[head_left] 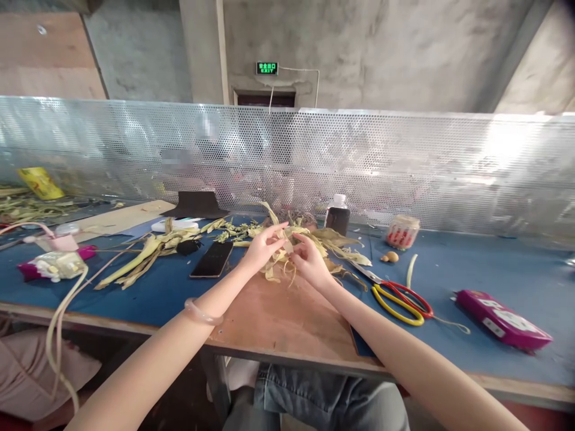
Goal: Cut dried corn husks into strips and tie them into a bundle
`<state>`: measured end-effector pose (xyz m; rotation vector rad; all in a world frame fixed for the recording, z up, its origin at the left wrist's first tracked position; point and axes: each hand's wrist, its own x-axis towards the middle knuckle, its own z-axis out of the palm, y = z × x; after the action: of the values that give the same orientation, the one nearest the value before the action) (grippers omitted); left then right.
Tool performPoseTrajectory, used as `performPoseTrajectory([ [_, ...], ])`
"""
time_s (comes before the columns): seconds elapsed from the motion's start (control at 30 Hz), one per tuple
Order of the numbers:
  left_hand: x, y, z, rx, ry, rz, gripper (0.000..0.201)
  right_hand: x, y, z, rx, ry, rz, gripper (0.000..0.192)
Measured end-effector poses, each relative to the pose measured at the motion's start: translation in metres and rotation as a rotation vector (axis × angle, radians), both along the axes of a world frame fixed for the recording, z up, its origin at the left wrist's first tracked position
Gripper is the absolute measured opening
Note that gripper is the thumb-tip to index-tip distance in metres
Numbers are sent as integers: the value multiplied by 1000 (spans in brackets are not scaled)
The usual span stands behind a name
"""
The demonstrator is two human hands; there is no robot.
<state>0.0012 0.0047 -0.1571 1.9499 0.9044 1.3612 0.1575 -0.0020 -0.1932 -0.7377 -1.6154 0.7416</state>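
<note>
My left hand (263, 246) and my right hand (311, 261) come close together over the middle of the table. Both pinch a small pale piece of dried leaf (288, 244) between their fingertips. Around and behind them lies a loose heap of yellowish dried leaves (339, 239), partly hidden by my hands. Below my wrists a brown wooden board (287, 317) reaches to the table's front edge. Scissors (399, 299) with one red and one yellow handle lie right of my right hand, blades towards the leaves.
A black phone (212, 260) and more dried leaves (146, 257) lie to the left. At the back stand a clear bottle (339, 215) and a jar (403, 232). A magenta box-like object (501, 318) sits far right. Behind the blue table (476, 263) rises a perforated metal screen (395, 161).
</note>
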Motion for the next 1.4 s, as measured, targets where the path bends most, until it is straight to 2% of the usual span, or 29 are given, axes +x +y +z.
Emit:
performPoseTrajectory([
  [0.1,-2,4,1,-33,-56,-12,56,1,-2,4,-92,72,-43,49],
  [0.2,-8,11,2,-89,-111,33,65,1,-3,8,-236,200,-107,44],
  [0.3,-15,18,1,-54,-100,121,60,3,-3,11,-312,298,-142,39],
  [0.43,-18,21,-4,148,173,323,28,11,3,14,-322,410,-234,35],
  [0.5,-15,21,-8,168,380,404,20,17,7,16,-319,454,-291,35],
  [0.63,-10,19,-15,130,725,389,25,27,13,18,-309,466,-405,33],
  [0.77,-11,20,-18,138,766,381,17,32,10,20,-229,363,-487,37],
  [0.87,-11,20,-16,169,605,424,20,27,3,21,-172,176,-446,35],
  [0.97,-10,20,-11,235,150,495,39,19,0,19,-154,-89,-337,24],
  [1.07,-14,23,-5,215,-298,540,48,17,4,17,-136,-345,-322,27],
  [1.13,-19,28,-4,130,-386,552,51,22,9,16,-98,-520,-358,24],
  [1.23,-25,37,-10,-55,-405,594,51,32,13,14,-29,-785,-406,22],
  [1.4,-35,52,-16,-200,-558,638,24,31,11,10,44,-1059,-486,21],
])
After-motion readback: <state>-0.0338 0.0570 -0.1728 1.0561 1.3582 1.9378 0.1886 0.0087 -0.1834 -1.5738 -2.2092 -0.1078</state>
